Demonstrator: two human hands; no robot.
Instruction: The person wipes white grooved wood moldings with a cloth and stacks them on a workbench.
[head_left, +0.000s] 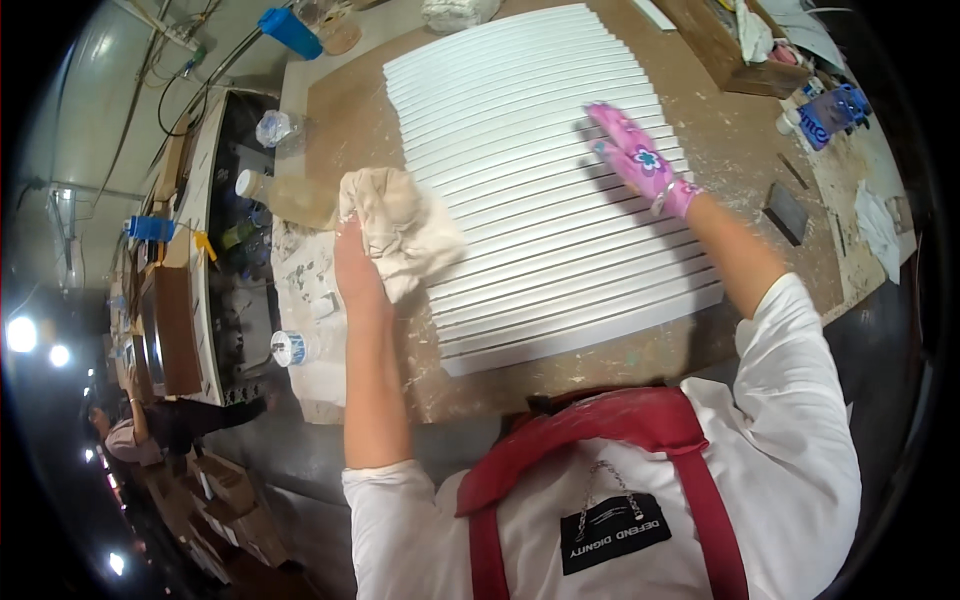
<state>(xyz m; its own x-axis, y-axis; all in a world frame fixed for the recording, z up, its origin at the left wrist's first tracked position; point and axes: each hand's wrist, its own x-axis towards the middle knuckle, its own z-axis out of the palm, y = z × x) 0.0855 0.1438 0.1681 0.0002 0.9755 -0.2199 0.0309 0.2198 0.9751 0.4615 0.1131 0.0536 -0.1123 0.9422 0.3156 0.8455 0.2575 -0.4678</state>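
Observation:
A row of several long white slats (pixel 540 190) lies side by side on the brown board in front of me. My left hand (pixel 352 262), bare, is closed around a crumpled cream rag (pixel 388 215) at the slats' left edge. Part of the rag hangs over the slat ends, and its outer fold looks blurred. On the right, my right hand (pixel 640 160) wears a pink flowered glove. Its fingers are stretched out over the slats and hold nothing. Whether the palm touches them I cannot tell.
Left of the rag is a white-capped bottle of yellowish liquid (pixel 300 202), with a small tub (pixel 288 348) nearer. A dark block (pixel 786 213), a blue bottle (pixel 835 115) and a wooden box (pixel 735 60) are on the right. Another person (pixel 135 435) is at far left.

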